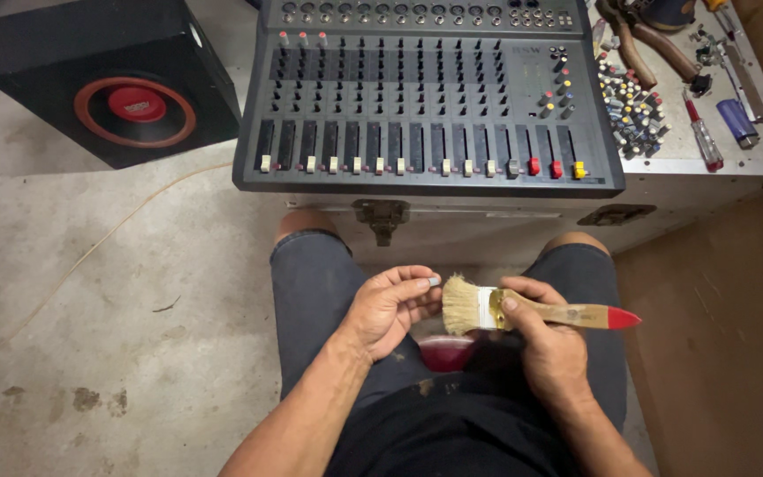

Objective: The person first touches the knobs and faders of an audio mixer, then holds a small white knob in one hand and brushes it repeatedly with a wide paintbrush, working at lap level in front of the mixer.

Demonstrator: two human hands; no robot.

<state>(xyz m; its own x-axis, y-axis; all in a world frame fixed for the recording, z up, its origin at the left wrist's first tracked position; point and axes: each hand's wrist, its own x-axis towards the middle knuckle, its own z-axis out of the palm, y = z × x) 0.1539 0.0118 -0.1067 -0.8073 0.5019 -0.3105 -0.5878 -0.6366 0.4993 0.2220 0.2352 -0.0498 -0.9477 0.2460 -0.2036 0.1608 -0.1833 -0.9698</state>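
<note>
My right hand [540, 331] grips a paintbrush [523, 309] by its wooden handle, which ends in a red tip; the pale bristles point left. My left hand [390, 305] pinches a small grey knob cap [434, 281] between thumb and fingertips, right beside the bristles. Both hands hover over my lap, above a dark red stool seat [446, 352]. In front of my knees an audio mixer [426, 97] with rows of knobs and faders lies flat on a metal case [664, 190].
A pile of loose coloured knob caps [633, 115] lies right of the mixer, with pliers [646, 44], a red-handled screwdriver [704, 137] and a blue lighter [737, 121]. A black speaker box with a red cone [130, 97] stands on the concrete floor, far left. A thin cable [90, 252] crosses the floor.
</note>
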